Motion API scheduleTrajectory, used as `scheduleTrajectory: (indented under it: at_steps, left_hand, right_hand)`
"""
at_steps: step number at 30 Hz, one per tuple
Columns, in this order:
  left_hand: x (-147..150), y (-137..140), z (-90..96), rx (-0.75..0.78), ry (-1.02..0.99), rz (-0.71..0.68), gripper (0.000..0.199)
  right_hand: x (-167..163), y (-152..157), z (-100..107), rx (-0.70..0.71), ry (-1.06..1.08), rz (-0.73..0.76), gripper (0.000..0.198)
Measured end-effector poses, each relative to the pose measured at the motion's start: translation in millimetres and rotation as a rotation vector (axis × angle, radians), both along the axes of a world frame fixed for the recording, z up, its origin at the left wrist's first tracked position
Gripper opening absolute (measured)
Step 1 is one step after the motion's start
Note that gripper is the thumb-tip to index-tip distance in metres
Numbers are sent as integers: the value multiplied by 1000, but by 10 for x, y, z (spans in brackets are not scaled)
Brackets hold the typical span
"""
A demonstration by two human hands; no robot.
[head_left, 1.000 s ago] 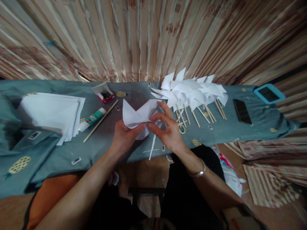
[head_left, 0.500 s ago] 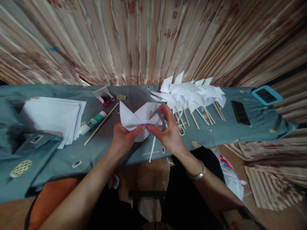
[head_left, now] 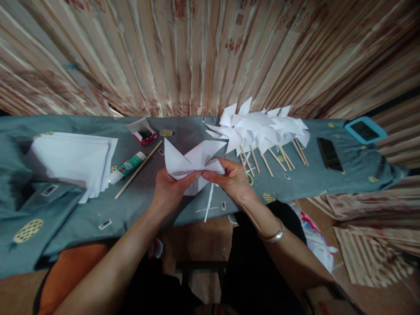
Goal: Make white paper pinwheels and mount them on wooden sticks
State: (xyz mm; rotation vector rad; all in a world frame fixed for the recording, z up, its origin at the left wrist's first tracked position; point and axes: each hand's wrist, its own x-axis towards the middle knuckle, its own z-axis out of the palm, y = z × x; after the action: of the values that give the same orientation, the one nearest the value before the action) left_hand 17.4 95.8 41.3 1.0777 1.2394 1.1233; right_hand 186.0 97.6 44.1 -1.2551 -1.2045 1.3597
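Observation:
A white paper pinwheel (head_left: 197,158) with folded, pointed blades is held above the table's near middle. My left hand (head_left: 170,188) grips it from the left, thumb pressed at its centre and fingers hidden behind the paper. From the right, my right hand (head_left: 231,177) pinches it, its thumb tip meeting the left thumb at the centre. To the left lie a wooden stick (head_left: 138,169) and a green and white glue tube (head_left: 127,167). Behind the stick, an open red box (head_left: 144,134) holds small dark pieces.
Several finished paper pinwheels (head_left: 259,127) on sticks lie at the right back. A stack of white paper (head_left: 72,162) is at left. A phone (head_left: 330,154) and a blue-framed device (head_left: 365,130) lie far right. White paper strips (head_left: 209,203) lie near the front edge.
My right hand's fingers have come down from a raised, spread pose and now close behind the pinwheel's right side. My left hand stays where it was.

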Motion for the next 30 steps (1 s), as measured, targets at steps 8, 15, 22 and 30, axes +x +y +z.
scheduleTrajectory:
  at_steps: [8, 15, 22, 30]
  left_hand:
    - [6, -16, -8, -22, -48, -10, 40]
    - [13, -20, -8, -53, -66, -19, 40]
    - [-6, -30, 8, -19, -17, -9, 35]
    - [-16, -30, 1, -46, -6, 43, 35]
  right_hand:
    - [71, 17, 73, -53, 19, 56, 18]
    - [54, 16, 42, -135, 62, 59, 21]
    - [23, 0, 28, -121, 53, 58, 19]
    - [12, -4, 23, -80, 29, 51, 18]
